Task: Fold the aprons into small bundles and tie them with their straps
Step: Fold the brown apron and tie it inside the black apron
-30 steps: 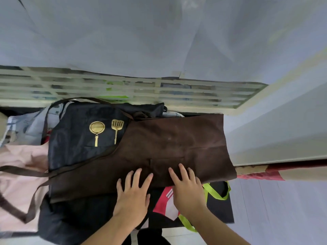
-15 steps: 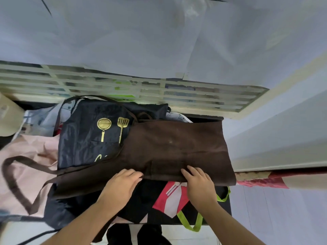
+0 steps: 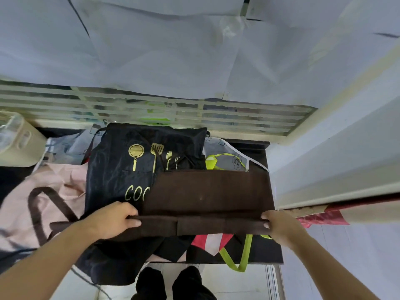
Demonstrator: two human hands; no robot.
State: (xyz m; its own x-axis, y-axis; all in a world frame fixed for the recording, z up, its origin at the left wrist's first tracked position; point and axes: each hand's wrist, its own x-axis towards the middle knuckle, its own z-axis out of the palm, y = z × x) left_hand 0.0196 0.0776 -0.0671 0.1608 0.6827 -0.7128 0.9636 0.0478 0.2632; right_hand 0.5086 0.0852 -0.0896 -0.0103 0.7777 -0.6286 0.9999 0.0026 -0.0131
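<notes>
Head view: brown apron (image 3: 207, 191) lies across the middle of the dark table (image 3: 263, 148), on top of the other aprons, its near edge rolled into a narrow fold. Left hand (image 3: 112, 219) grips the left end of that fold, fingers curled over it, thumb along the near side. Right hand (image 3: 279, 224) pinches the right end, grip tight on the cloth. Black apron (image 3: 121, 169) with gold pan, spatula and "COO" print sits under the brown one, spreading left and far. Pink apron (image 3: 60, 180) with a brown strap (image 3: 35, 208) lies far left. Lime-green strap (image 3: 244, 254) hangs off the near table edge. Cream container (image 3: 19, 144) at far left. Person's dark shoes (image 3: 173, 282) on the floor below
</notes>
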